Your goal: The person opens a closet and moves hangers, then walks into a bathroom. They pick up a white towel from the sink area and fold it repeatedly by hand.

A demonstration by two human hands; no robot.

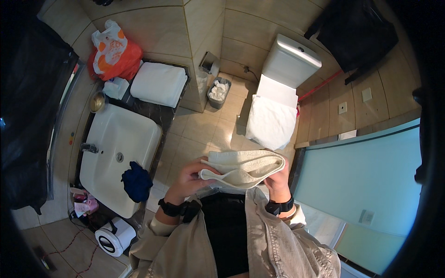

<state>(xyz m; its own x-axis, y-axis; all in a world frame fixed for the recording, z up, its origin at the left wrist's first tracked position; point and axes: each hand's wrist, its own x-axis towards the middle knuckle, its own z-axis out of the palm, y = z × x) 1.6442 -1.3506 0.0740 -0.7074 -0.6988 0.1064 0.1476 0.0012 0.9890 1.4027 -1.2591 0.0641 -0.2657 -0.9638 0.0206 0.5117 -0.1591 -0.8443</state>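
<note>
Between my two hands I hold a folded cream-white towel (243,166) in front of my body, its layers bunched into loose loops. My left hand (191,177) grips the left end, the thumb below and the fingers at the folded edges. At the other end my right hand (278,175) is closed around the towel, its fingers partly hidden by the cloth. Beyond the towel, a white cloth (271,121) lies draped over the front of the toilet (292,62). A dark blue cloth (137,182) hangs across the rim of the washbasin (114,139) on my left.
On the dark counter are folded white towels (160,83), a tissue pack (115,88), an orange-and-white plastic bag (114,55) and a white appliance (114,236). A waste bin (219,93) stands by the wall. Dark clothing (358,34) hangs above a frosted glass panel (361,177) at right.
</note>
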